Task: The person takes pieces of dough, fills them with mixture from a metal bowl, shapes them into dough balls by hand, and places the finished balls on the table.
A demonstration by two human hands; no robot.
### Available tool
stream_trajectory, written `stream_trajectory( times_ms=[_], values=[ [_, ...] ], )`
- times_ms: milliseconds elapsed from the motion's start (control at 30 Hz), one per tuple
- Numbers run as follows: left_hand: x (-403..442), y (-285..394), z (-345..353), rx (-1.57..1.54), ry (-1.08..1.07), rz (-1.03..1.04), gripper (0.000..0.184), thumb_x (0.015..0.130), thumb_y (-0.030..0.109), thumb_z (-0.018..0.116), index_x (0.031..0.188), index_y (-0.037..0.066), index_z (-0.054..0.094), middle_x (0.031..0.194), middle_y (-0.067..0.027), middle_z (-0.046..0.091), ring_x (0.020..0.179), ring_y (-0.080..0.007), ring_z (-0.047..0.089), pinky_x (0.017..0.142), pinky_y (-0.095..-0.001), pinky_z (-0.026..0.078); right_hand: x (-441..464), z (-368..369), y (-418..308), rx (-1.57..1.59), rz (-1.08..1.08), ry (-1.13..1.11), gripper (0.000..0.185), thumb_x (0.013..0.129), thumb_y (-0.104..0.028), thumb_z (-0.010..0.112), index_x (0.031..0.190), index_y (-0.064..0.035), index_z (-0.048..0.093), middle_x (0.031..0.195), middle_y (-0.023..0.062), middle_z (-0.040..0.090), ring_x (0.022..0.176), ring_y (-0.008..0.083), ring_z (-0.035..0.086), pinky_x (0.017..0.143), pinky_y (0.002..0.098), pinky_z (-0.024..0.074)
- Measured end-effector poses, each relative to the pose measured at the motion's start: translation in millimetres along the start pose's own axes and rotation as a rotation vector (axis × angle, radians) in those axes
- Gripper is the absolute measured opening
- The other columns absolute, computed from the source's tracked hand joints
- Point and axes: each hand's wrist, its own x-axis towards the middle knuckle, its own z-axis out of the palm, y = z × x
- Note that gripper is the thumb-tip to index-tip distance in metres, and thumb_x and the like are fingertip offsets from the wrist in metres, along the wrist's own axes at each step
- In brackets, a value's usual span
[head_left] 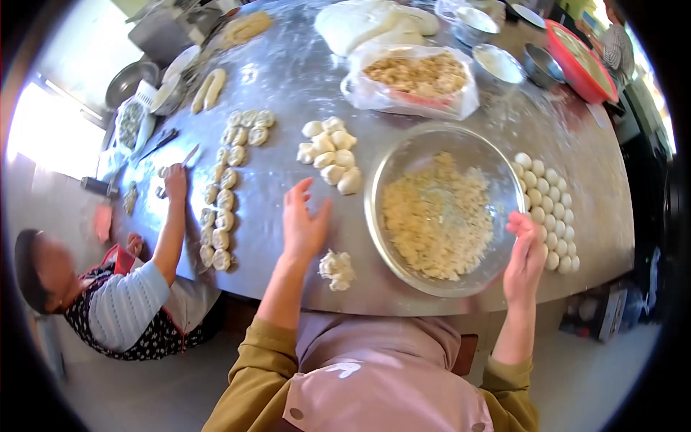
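Observation:
My left hand [304,225] hovers over the steel table with thumb and fingers apart, holding nothing. Just beyond it lies a cluster of pale dough pieces [332,155], and a ragged lump of dough [337,270] is close to the wrist. At the right rim of a large steel bowl [380,237] is my right hand [525,252], fingers loosely bent and nothing visible in them; whether it touches the rim is unclear. Crumbly, pale yellow filling [435,216] fills much of the bowl's bottom. Rows of smooth white balls [551,209] sit right of the bowl.
Rolled dough pieces [224,199] form lines at left. There a co-worker [122,302] reaches onto the table near a knife [191,155]. Behind the bowl stand a bag-lined container of brown filling [417,75], a big dough mass [367,25] and a red basin [576,61].

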Motion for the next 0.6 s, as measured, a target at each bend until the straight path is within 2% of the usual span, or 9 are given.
stream_trajectory(
  times_ms=[67,133,167,267,367,400,433,533,600],
  values=[
    [1,5,5,0.119,-0.079,0.103,0.061,0.075,0.012,0.075,0.131,0.011,0.051,0.121,-0.0191,0.052,0.105,-0.0371,0.057,0.085,-0.0405,0.051,-4,23,-11,-0.063,-0.064,-0.049,0.031,0.103,-0.024,0.045,0.115,0.0007,0.059,0.105,0.0137,0.064,0.095,0.0246,0.063,0.082,0.0341,0.0493],
    [3,15,17,0.142,-0.165,0.08,0.062,0.074,0.014,0.076,0.131,0.013,0.051,0.116,-0.018,0.052,0.103,-0.0369,0.058,0.083,-0.0426,0.051,-2,36,-17,-0.147,-0.131,-0.097,0.025,0.101,-0.019,0.05,0.114,0.0006,0.059,0.103,0.0145,0.065,0.093,0.0263,0.063,0.081,0.0346,0.05],
    [5,20,26,0.182,-0.15,0.08,0.059,0.074,0.014,0.076,0.129,0.013,0.053,0.114,-0.0177,0.052,0.101,-0.0366,0.058,0.082,-0.0431,0.051,-1,38,-21,-0.138,-0.121,-0.08,0.021,0.097,-0.012,0.056,0.114,0.0004,0.059,0.102,0.0154,0.065,0.092,0.0286,0.064,0.081,0.0358,0.0503],
    [15,27,44,0.245,-0.083,0.102,0.049,0.075,0.014,0.073,0.122,0.012,0.059,0.108,-0.017,0.052,0.097,-0.0358,0.059,0.081,-0.0439,0.051,-2,41,-23,-0.122,-0.055,-0.065,0.02,0.096,-0.011,0.057,0.112,-0.0002,0.059,0.1,0.0147,0.065,0.09,0.0298,0.064,0.08,0.0361,0.0509],
    [26,14,62,0.171,0.005,0.165,0.031,0.077,0.013,0.068,0.107,0.009,0.065,0.104,-0.0169,0.053,0.095,-0.036,0.058,0.081,-0.043,0.051,0,40,-27,-0.267,-0.105,-0.1,0.02,0.093,-0.011,0.061,0.11,-0.0008,0.06,0.097,0.0144,0.065,0.089,0.0295,0.064,0.078,0.0364,0.0515],
    [24,14,58,0.104,-0.017,0.146,0.029,0.077,0.012,0.068,0.105,0.008,0.064,0.104,-0.0174,0.053,0.097,-0.0359,0.058,0.082,-0.0427,0.051,1,40,-28,-0.258,-0.115,-0.1,0.02,0.093,-0.011,0.062,0.11,-0.0011,0.06,0.097,0.0143,0.066,0.089,0.0294,0.065,0.078,0.0364,0.0517],
    [22,3,52,0.034,-0.013,0.227,0.027,0.076,0.009,0.069,0.103,0.008,0.065,0.107,-0.019,0.054,0.099,-0.0369,0.058,0.084,-0.0423,0.051,1,40,-27,-0.247,-0.127,-0.099,0.02,0.092,-0.011,0.063,0.109,-0.0013,0.06,0.097,0.0141,0.066,0.088,0.0293,0.065,0.077,0.0365,0.0518],
    [-1,7,-6,-0.071,-0.123,0.153,0.025,0.076,0.003,0.07,0.101,0.005,0.065,0.114,-0.0214,0.057,0.104,-0.0401,0.058,0.086,-0.0433,0.052,0,39,-26,-0.19,-0.116,-0.093,0.021,0.09,-0.012,0.066,0.108,-0.002,0.061,0.096,0.0136,0.066,0.088,0.0292,0.065,0.076,0.0365,0.0521],
    [-17,-13,-39,0.052,-0.141,0.203,0.027,0.073,0.001,0.066,0.1,0.004,0.064,0.112,-0.0201,0.059,0.1,-0.0385,0.059,0.086,-0.0431,0.049,0,35,-26,-0.168,-0.095,-0.097,0.022,0.089,-0.013,0.068,0.107,-0.0023,0.061,0.095,0.0131,0.067,0.088,0.0294,0.065,0.075,0.0367,0.0522]
  ],
)
